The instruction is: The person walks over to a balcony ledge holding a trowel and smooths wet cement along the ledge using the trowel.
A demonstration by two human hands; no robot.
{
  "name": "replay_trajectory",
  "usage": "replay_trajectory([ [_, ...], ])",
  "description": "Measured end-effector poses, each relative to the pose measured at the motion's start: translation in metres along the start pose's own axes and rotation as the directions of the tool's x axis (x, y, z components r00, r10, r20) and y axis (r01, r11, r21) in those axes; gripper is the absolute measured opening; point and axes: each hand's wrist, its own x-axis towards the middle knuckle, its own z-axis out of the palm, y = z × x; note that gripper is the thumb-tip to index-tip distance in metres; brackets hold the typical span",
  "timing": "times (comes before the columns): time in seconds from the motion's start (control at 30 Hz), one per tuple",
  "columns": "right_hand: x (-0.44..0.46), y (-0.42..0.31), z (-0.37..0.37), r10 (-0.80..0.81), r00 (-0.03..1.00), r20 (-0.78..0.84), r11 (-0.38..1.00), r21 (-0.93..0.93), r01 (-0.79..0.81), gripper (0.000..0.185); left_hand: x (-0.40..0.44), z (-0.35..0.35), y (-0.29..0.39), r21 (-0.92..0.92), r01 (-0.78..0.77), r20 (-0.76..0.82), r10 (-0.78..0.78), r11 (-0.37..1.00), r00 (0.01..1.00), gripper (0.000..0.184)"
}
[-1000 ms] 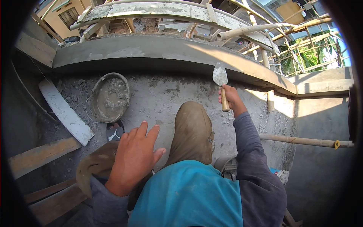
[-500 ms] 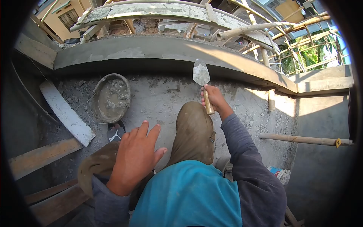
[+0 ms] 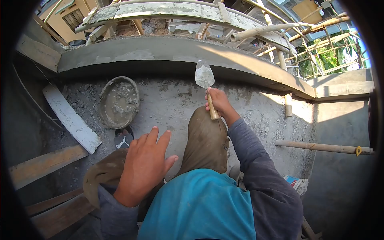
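My right hand (image 3: 218, 103) is wrapped round the wooden handle of a trowel (image 3: 205, 75), above my bent knee. The trowel's metal blade points away from me, has grey mortar smears on it and overlaps the near edge of the low plastered wall (image 3: 168, 50). On the left, my left hand (image 3: 145, 164) hovers over my other leg with its fingers apart and nothing in it. Beyond that hand a round bucket (image 3: 136, 102) with wet grey mortar inside stands on the rough floor, its wire handle hanging down on the near side.
A white-grey board (image 3: 72, 119) lies left of the bucket, with wooden planks (image 3: 48, 166) nearer to me. A bamboo pole (image 3: 320, 147) sticks out at the right, beside a grey wall. Bamboo scaffolding (image 3: 272, 29) and a long plank (image 3: 160, 11) stand beyond the low wall.
My right hand has moved left with the trowel, from over the right part of the floor to above my knee. My left hand has hardly moved.
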Motion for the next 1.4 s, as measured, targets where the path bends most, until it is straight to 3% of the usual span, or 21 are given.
replay_trajectory([
  [0.2,0.008,0.010,-0.031,-0.031,0.995,-0.092,0.999,-0.021,0.029,0.032,-0.001,-0.001,-0.001,-0.004,-0.009,-0.008,0.009,1.000,1.000,0.060],
  [0.67,0.012,0.006,-0.142,0.061,0.944,-0.325,0.993,0.115,-0.024,0.034,-0.002,0.005,-0.003,0.048,-0.076,-0.056,0.079,0.996,0.995,0.057],
  [0.8,0.004,0.009,-0.142,0.063,0.980,-0.191,0.997,0.062,-0.052,0.034,-0.001,0.005,-0.001,0.028,-0.057,-0.049,0.058,0.998,0.997,0.059],
  [0.97,0.016,0.018,-0.153,0.067,0.971,-0.231,0.996,0.075,-0.051,0.035,0.001,0.004,0.000,0.007,-0.022,-0.010,0.022,1.000,1.000,0.061],
  [1.07,0.020,0.017,-0.163,0.074,0.949,-0.307,0.993,0.114,-0.040,0.038,0.000,0.007,-0.002,0.074,-0.077,-0.072,0.082,0.994,0.994,0.057],
  [1.27,0.015,0.018,-0.139,0.082,0.983,-0.165,0.978,0.202,-0.047,0.037,0.002,0.003,0.002,0.013,-0.009,-0.002,0.009,1.000,1.000,0.061],
  [1.4,0.007,0.010,-0.085,0.025,0.999,-0.047,0.995,0.097,-0.021,0.039,0.004,0.004,0.002,0.010,-0.016,-0.002,0.016,1.000,1.000,0.061],
])
